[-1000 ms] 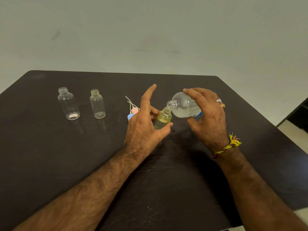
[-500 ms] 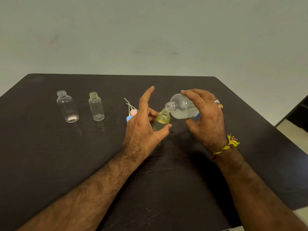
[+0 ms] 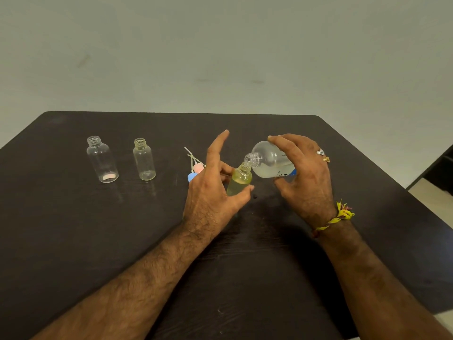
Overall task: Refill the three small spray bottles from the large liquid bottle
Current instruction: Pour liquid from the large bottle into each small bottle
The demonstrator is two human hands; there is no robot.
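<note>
Your right hand [image 3: 306, 177] is gripping the large bottle [image 3: 269, 160], tipping it; your left hand [image 3: 213, 192] is pinching the small bottle [image 3: 239, 181]; misaligned mouths risk spilling liquid.

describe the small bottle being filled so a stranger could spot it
On the dark table, look between the two hands. The small bottle stands there, held by the left hand. Unlike the two empty bottles further left, it holds yellowish liquid.

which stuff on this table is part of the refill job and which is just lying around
In the job:
- large bottle, tilted in the right hand
- yellowish small bottle, held by the left hand
- two small clear bottles, uncapped
- spray tops

Lying about:
- nothing else on the dark table
</note>
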